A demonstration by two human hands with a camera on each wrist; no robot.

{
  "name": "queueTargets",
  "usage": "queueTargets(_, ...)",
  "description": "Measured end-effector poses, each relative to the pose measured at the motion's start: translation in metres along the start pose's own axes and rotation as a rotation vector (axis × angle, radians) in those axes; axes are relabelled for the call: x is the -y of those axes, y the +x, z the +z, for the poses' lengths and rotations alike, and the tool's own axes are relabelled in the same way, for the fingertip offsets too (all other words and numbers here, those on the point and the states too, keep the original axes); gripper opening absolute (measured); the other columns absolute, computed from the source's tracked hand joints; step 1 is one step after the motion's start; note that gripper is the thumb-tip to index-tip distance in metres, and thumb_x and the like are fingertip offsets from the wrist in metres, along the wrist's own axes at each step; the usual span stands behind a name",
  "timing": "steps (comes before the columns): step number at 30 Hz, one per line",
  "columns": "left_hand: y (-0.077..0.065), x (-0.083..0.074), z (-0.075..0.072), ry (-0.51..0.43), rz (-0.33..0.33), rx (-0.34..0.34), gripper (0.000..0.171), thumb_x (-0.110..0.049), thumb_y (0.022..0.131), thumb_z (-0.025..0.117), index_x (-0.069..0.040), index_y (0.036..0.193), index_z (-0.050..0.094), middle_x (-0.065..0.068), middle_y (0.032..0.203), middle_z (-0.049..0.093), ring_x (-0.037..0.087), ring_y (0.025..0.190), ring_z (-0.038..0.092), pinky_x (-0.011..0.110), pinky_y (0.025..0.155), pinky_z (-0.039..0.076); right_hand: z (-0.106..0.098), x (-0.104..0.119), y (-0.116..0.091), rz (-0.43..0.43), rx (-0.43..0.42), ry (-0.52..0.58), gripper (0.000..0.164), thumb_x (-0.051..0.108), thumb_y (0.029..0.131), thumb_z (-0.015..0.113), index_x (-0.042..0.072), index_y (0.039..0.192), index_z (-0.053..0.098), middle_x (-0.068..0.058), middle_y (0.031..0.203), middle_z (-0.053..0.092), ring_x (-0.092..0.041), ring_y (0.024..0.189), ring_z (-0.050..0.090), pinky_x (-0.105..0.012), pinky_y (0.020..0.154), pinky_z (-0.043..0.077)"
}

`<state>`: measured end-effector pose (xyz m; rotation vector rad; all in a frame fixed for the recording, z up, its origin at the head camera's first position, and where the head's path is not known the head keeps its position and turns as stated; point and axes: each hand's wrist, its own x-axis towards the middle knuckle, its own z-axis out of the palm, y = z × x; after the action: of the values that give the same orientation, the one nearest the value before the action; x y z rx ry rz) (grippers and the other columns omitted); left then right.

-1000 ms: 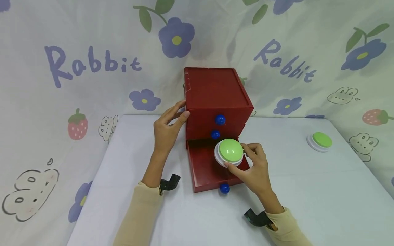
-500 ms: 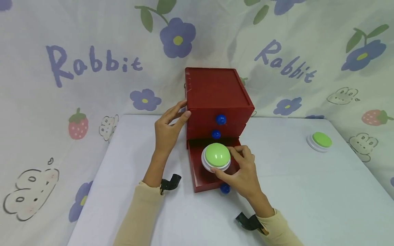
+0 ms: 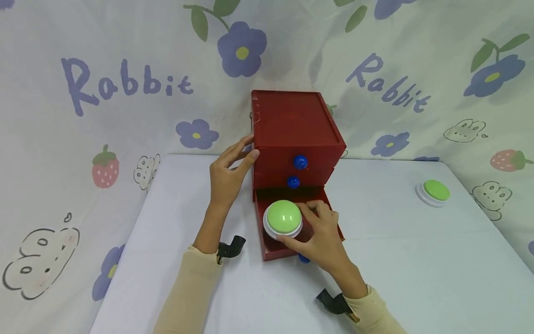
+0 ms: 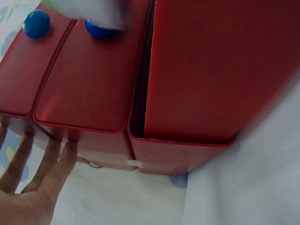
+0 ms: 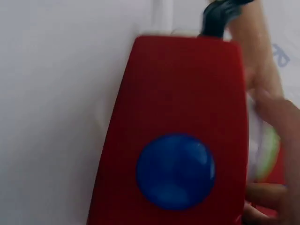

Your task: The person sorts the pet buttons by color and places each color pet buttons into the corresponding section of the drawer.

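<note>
A round push button [image 3: 284, 217] with a green dome and white base is over the pulled-out bottom drawer [image 3: 317, 228] of a red drawer cabinet [image 3: 298, 120]. My right hand [image 3: 319, 236] pinches its white rim between thumb and fingers, from the right side. In the right wrist view the drawer front [image 5: 183, 93] with its blue knob [image 5: 176, 171] hides much of the button. My left hand [image 3: 227, 178] rests on the cabinet's left side, its fingers [image 4: 56, 164] extended against the red wall in the left wrist view.
A second green-and-white push button [image 3: 436, 190] lies at the right of the white table [image 3: 400, 260]. Two upper drawers with blue knobs [image 3: 300, 162] are closed. A patterned cloth [image 3: 137, 41] hangs behind the cabinet.
My right hand has carried the push button leftward and toward me, from the drawer's right part to its left front. My left hand has stayed against the cabinet.
</note>
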<state>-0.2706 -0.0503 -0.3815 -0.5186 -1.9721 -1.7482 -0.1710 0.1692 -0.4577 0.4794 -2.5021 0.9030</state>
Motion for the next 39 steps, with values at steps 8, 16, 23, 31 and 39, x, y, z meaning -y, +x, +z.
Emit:
queueTargets(8,0.0,0.0,0.001,-0.016,0.002,0.0,0.041,-0.008,0.094,0.071,-0.005,0.134,0.065,0.009,0.13,0.066,0.027,0.106,0.068,0.026,0.078,0.059,-0.002,-0.001,0.003,-0.051,0.042,-0.048,0.067,0.037,0.067,0.094,0.004,0.121,0.07,-0.005,0.111,0.054,-0.021,0.104,0.052,-0.041,0.081,0.034)
queueTargets(16,0.001,0.0,0.0,-0.026,-0.014,0.002,0.041,-0.009,0.094,0.071,-0.006,0.134,0.064,0.007,0.129,0.066,0.027,0.108,0.067,0.026,0.079,0.059,-0.021,-0.03,0.009,0.035,-0.022,-0.011,0.052,0.026,0.076,0.089,0.004,0.119,0.07,-0.009,0.111,0.055,-0.025,0.106,0.052,-0.043,0.081,0.033)
queueTargets(23,0.001,-0.001,0.001,-0.038,-0.02,0.003,0.041,-0.009,0.094,0.071,-0.006,0.134,0.065,0.008,0.129,0.066,0.029,0.108,0.067,0.026,0.079,0.059,-0.053,-0.112,0.003,0.282,-0.224,-0.124,0.041,0.021,0.084,0.083,0.0,0.117,0.07,-0.017,0.108,0.055,-0.03,0.099,0.054,-0.046,0.084,0.034)
queueTargets(31,0.001,-0.003,0.001,-0.045,-0.033,-0.001,0.04,-0.008,0.094,0.07,-0.006,0.134,0.065,0.006,0.129,0.067,0.025,0.108,0.067,0.025,0.08,0.059,-0.084,-0.176,-0.024,0.62,-0.406,-0.115,0.043,0.029,0.093,0.073,-0.003,0.121,0.068,-0.013,0.105,0.05,-0.024,0.098,0.048,-0.031,0.081,0.033)
queueTargets(39,-0.001,-0.002,0.002,-0.037,-0.052,0.0,0.04,-0.011,0.095,0.07,-0.008,0.135,0.064,0.004,0.129,0.067,0.017,0.108,0.067,0.025,0.081,0.058,-0.107,-0.208,-0.033,0.805,-0.483,-0.125,0.054,0.037,0.093,0.07,-0.001,0.129,0.062,-0.004,0.11,0.043,-0.019,0.103,0.042,-0.033,0.09,0.033)
